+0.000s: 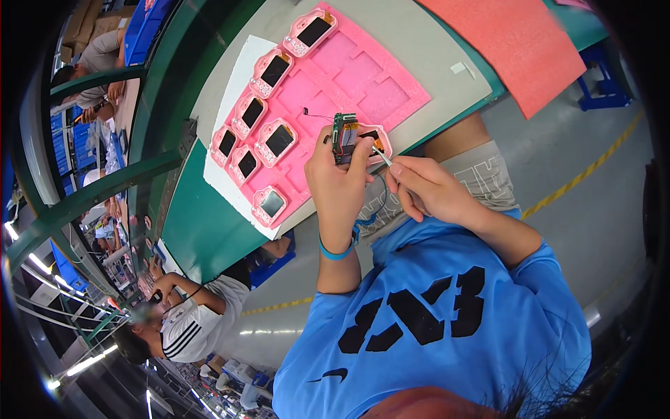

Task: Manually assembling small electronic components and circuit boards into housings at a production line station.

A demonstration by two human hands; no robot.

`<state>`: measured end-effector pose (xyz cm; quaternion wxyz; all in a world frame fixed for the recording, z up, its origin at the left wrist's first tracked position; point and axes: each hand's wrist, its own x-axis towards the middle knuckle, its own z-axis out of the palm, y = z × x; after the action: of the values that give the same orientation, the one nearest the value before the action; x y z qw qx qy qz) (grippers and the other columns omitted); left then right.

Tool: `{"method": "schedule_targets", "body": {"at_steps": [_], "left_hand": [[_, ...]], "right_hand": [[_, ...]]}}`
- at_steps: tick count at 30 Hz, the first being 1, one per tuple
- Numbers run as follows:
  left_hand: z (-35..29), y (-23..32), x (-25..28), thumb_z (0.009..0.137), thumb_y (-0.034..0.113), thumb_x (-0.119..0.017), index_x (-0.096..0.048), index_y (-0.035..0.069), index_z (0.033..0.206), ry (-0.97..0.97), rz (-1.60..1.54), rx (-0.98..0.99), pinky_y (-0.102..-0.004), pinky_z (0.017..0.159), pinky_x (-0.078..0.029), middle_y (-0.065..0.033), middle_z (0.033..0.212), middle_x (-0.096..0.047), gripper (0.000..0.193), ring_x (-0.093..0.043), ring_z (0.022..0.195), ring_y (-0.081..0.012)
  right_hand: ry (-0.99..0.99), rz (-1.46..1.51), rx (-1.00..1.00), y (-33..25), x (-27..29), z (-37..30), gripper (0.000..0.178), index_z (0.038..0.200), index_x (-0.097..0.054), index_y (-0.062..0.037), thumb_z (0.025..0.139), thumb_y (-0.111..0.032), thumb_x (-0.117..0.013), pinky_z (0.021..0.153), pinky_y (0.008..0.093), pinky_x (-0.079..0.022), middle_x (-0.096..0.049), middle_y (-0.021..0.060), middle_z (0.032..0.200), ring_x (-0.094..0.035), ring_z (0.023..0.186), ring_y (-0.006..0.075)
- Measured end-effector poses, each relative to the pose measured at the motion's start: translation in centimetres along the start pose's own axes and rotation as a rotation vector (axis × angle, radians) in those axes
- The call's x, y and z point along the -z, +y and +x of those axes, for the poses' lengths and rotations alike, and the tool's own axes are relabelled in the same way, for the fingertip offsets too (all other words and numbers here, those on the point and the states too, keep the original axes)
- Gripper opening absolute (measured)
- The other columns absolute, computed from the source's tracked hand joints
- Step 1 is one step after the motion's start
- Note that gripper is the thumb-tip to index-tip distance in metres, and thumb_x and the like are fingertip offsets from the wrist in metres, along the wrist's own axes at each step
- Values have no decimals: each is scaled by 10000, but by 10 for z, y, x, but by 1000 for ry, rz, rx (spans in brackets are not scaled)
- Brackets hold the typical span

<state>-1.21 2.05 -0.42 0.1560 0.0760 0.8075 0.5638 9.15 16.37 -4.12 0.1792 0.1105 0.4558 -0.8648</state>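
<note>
Near the table's front edge, my left hand (336,176) is closed around a pink device casing (385,142). A green circuit board (345,127) stands up at the casing's left side, with thin dark wires trailing from it. My right hand (438,190) pinches a slim, pale pointed tool (381,155), its tip at the casing's open inside. Whether it is tweezers or a pick is too small to tell. Beyond my hands lies a pink foam tray (413,96), and several pink casings with dark screens (279,140) sit in its left slots.
A white sheet (241,73) lies under the tray's left side. To the right, an orange-red foam sheet (516,49) hangs over the table edge, near a blue stool (601,84). A blue strap (336,255) circles my left wrist. A co-worker (202,318) sits at the left.
</note>
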Motion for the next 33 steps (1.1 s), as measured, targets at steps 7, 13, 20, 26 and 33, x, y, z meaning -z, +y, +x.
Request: {"method": "schedule_targets", "body": {"at_steps": [7, 13, 20, 26, 33], "left_hand": [[-2, -4, -1, 958, 57, -766, -704, -11, 1149, 23, 44, -42, -213, 474, -483, -73, 847, -731, 212, -646, 607, -108], [-13, -9, 27, 1044, 100, -679, -672, -38, 1240, -114, -68, 94, -175, 454, -363, -102, 844, -719, 239, -564, 590, -81], [-25, -6, 30, 1075, 93, -610, -663, -38, 1287, -240, -237, 182, -168, 458, -305, -80, 760, -697, 254, -478, 537, -63], [-22, -8, 30, 1054, 68, -628, -652, -39, 1317, -290, -304, 195, -165, 461, -301, -84, 784, -702, 284, -437, 523, -57], [-22, -9, 26, 1015, 40, -669, -661, -33, 1302, -243, -191, 162, -166, 461, -298, -87, 791, -708, 296, -429, 519, -49]], "right_hand": [[23, -77, -10, -3, -1, 0, 306, 925, -571, -63, 1159, -177, -411, 472, 251, -331, -525, 6, 548, -419, 436, 91], [77, -80, 92, -2, 1, -1, 305, 893, -592, -66, 1144, -162, -449, 481, 236, -300, -491, -21, 553, -386, 458, 74], [123, -302, 259, -3, 4, -2, 260, 875, -659, -54, 1092, -138, -543, 499, 265, -278, -485, -22, 576, -374, 503, 91], [170, -462, 301, -6, 7, -6, 217, 880, -696, -48, 1054, -124, -590, 505, 303, -297, -523, 4, 596, -386, 516, 121], [184, -618, 345, -7, 10, -8, 204, 883, -701, -45, 1039, -125, -598, 508, 323, -343, -563, 34, 611, -433, 504, 155]]}}
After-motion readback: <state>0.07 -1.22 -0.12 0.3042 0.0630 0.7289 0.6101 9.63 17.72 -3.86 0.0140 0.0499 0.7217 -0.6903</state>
